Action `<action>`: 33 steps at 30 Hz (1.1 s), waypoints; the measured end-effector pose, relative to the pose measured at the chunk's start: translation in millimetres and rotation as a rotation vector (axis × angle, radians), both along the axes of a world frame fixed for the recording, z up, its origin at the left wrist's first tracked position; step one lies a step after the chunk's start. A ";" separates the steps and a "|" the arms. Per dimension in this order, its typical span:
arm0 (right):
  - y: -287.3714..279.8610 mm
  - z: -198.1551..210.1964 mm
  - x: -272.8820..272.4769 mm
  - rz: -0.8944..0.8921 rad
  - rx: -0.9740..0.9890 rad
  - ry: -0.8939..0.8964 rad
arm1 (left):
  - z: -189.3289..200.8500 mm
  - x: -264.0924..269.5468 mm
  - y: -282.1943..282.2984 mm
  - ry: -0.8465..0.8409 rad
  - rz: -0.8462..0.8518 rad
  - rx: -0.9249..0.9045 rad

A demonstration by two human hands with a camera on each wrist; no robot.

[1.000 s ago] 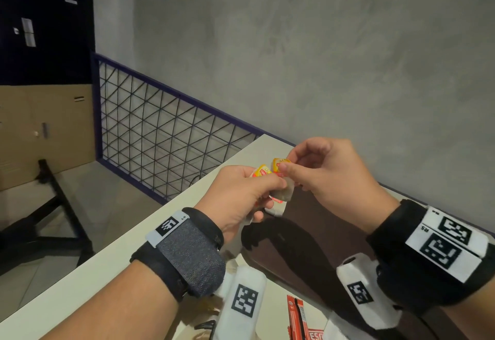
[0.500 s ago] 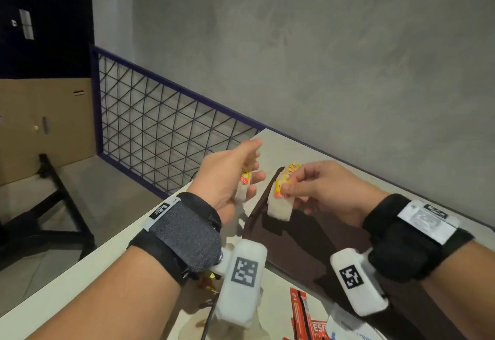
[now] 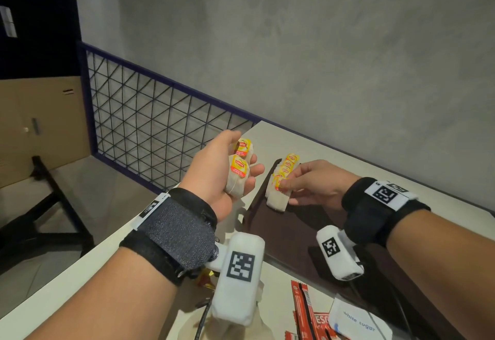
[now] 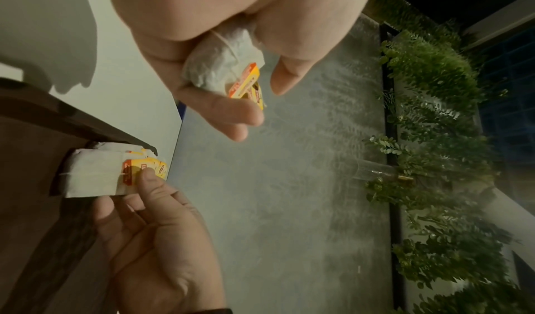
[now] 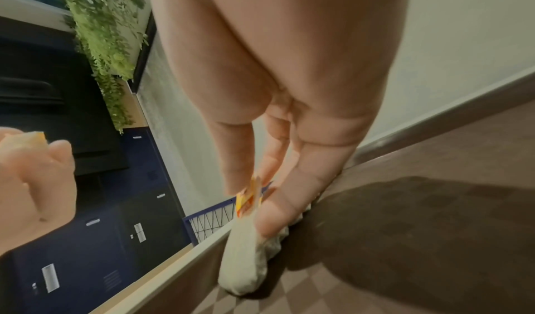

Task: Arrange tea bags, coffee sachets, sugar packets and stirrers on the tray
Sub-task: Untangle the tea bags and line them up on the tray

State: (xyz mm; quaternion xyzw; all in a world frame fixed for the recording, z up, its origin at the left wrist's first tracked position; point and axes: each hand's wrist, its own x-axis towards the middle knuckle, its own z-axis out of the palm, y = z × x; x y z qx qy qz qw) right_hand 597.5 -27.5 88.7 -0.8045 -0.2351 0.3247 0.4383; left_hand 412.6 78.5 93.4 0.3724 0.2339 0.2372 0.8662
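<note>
My left hand (image 3: 242, 170) is raised beside the table's left edge and grips two tea bags (image 3: 237, 176) with yellow tags; the left wrist view shows them bunched in its curled fingers (image 4: 222, 71). On the far left corner of the dark brown tray (image 3: 305, 221) lies a short row of tea bags (image 3: 288, 164). My right hand (image 3: 285, 185) pinches the yellow tag of the nearest tea bag (image 3: 277, 200), whose white pouch rests on the tray. In the right wrist view thumb and finger hold that tag (image 5: 249, 201) against the tray's rim (image 5: 179, 273).
Red coffee sachets (image 3: 302, 305) and a white sugar packet (image 3: 359, 321) lie on the white table (image 3: 334, 157) near me, left of the tray. A grey wall runs along the table's far side. A metal mesh railing (image 3: 160, 130) stands beyond the left edge.
The hands have parted. My right hand has carried one tea bag down onto the tray's far corner, while my left hand has drawn left with two tea bags still held.
</note>
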 end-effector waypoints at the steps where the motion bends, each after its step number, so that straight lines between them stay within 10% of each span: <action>1: -0.6 0.3 0.7 0.007 -0.001 0.013 | 0.1 -0.2 -0.3 0.000 -0.004 0.001; 14: -5.6 5.0 -17.1 0.030 -0.203 0.105 | -0.1 -1.3 -0.6 -0.030 -0.006 0.025; 33: -35.2 62.0 -33.4 0.117 0.185 -0.033 | 0.6 -1.0 -20.8 -0.024 -0.173 0.095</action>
